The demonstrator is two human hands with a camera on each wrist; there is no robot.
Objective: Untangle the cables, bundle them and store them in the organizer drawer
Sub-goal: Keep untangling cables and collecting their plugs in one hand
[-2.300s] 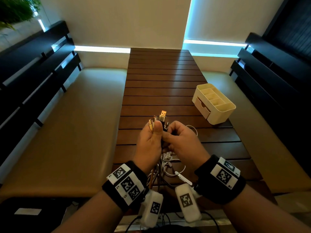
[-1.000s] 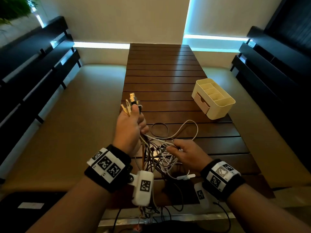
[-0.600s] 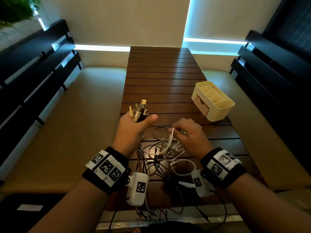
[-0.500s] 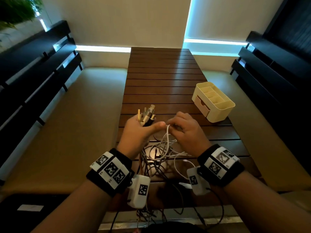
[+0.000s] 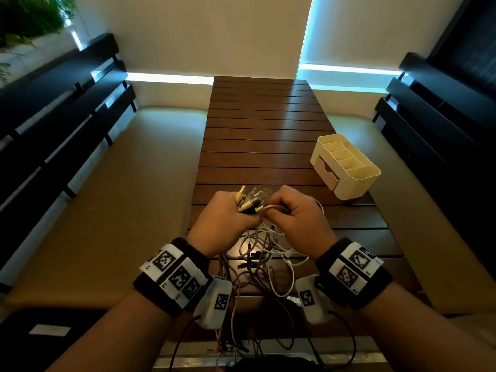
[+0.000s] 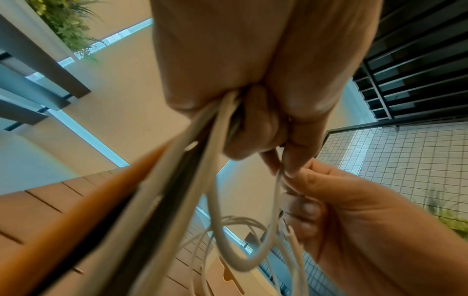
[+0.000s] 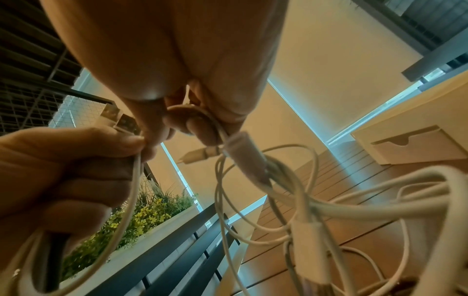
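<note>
Clearly the gathering step is in hand: the tangle of white, grey and black charging cables [image 5: 257, 253] hangs between the two wrists above the near end of the brown slatted wooden table [image 5: 263, 135], loose loops trailing down to the slats and over the near edge. The left hand [image 5: 222, 224] is clenched round a sheaf of them, their metal plug ends [image 5: 252, 197] fanning out above the fist; the left wrist view shows white, dark and orange strands running down out of the curled fingers. The right hand [image 5: 298, 218], touching the left, pinches one thin white cable [image 7: 220, 128] between thumb and fingers and appears to feed its end into the sheaf. In the right wrist view more white leads and a white inline block [image 7: 307, 236] dangle in crossing loops below, so the untangling looks far from finished and nothing is bundled yet.

Well apart to the far right stands the cream plastic desk organizer [image 5: 357, 181], its open top divided into compartments and its small front drawer [image 5: 326, 174] shut. Padded tan benches [image 5: 120, 197] flank the table, with dark slatted backrests [image 5: 53, 108] beyond.

Next, I judge, the right hand must draw the remaining loops free one at a time while the left keeps the plugs aligned, before coiling can begin.
</note>
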